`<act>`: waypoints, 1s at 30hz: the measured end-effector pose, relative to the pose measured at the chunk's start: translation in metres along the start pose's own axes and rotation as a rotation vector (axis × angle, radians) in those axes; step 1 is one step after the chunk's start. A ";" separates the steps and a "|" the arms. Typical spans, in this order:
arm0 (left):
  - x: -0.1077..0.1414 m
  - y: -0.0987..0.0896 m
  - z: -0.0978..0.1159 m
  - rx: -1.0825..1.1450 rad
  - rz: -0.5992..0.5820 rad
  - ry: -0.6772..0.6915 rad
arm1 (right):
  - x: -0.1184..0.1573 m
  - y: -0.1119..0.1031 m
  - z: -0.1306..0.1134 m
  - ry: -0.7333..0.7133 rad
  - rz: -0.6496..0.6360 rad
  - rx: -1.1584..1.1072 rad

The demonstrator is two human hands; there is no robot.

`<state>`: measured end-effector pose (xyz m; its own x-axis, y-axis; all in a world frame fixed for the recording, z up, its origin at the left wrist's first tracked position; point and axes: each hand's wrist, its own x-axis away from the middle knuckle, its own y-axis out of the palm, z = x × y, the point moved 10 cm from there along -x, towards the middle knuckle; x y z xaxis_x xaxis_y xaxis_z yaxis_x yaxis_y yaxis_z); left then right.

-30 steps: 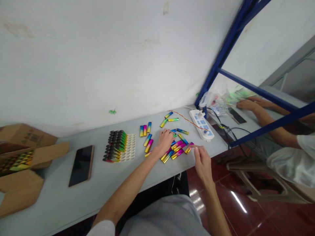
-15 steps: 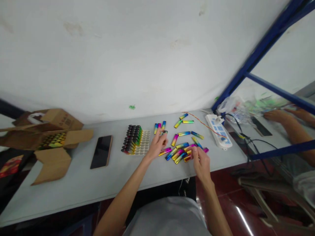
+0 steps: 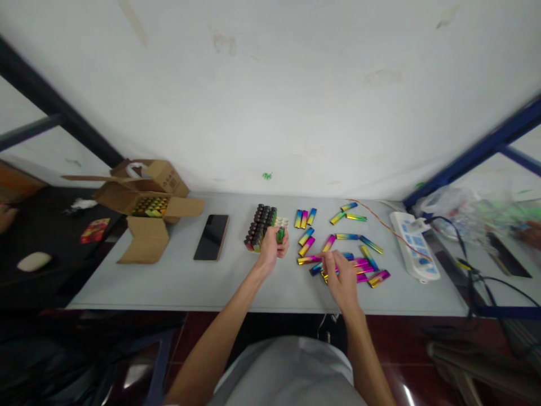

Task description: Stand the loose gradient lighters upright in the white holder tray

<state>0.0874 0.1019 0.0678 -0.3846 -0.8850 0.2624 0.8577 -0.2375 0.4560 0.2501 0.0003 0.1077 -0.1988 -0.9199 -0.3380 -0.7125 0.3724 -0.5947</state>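
Note:
My left hand (image 3: pixel 274 246) is closed around a small green piece (image 3: pixel 280 234) with a dark end, at the right side of a white holed tray (image 3: pixel 282 221). Rows of upright black-topped pieces (image 3: pixel 262 219) fill the tray's left part. My right hand (image 3: pixel 342 276) hovers at the near side of a loose pile of shiny rainbow-coloured flat cases (image 3: pixel 362 269). Its thumb and forefinger are pinched together, and whatever is between them is too small to make out. Three more such cases (image 3: pixel 305 219) lie side by side behind the pile.
A black phone (image 3: pixel 212 237) lies left of the tray. Farther left stands an open cardboard box (image 3: pixel 147 239) holding yellow-green pieces. On the right are a white power strip (image 3: pixel 415 247), a thin red-yellow wire (image 3: pixel 376 220) and a blue metal frame (image 3: pixel 473 148).
My left hand has come down to the tray's right side and closed around the green piece. My right hand stays pinched by the pile. The camera has turned left.

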 end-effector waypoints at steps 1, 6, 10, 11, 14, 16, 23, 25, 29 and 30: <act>0.001 -0.002 0.000 0.006 0.007 -0.003 | -0.001 0.002 -0.002 -0.009 -0.005 -0.005; 0.004 -0.013 -0.002 0.027 0.057 -0.019 | -0.002 0.015 -0.010 -0.013 -0.040 -0.030; 0.010 -0.019 -0.001 0.007 0.101 -0.024 | -0.001 0.027 -0.012 0.019 -0.094 -0.062; 0.012 -0.019 0.001 -0.006 0.103 -0.018 | -0.001 0.029 -0.013 0.025 -0.105 -0.068; 0.022 -0.020 0.014 -0.054 0.080 0.029 | -0.004 0.034 -0.016 0.033 -0.129 -0.081; 0.029 -0.023 0.030 -0.112 0.060 0.099 | -0.007 0.036 -0.020 0.029 -0.135 -0.086; 0.044 -0.038 0.092 -0.461 0.022 0.350 | -0.018 0.053 -0.020 0.004 -0.150 -0.103; 0.045 -0.041 0.105 -0.552 0.043 0.412 | -0.019 0.061 -0.018 0.003 -0.165 -0.116; 0.041 -0.042 0.116 -0.752 0.030 0.499 | -0.017 0.070 -0.015 0.017 -0.184 -0.134; 0.039 -0.041 0.116 -0.827 0.016 0.510 | -0.016 0.069 -0.015 0.021 -0.180 -0.137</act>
<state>-0.0027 0.1232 0.1579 -0.3435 -0.9117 -0.2255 0.9056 -0.2578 -0.3369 0.1942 0.0392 0.0827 -0.0726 -0.9730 -0.2193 -0.8222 0.1829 -0.5390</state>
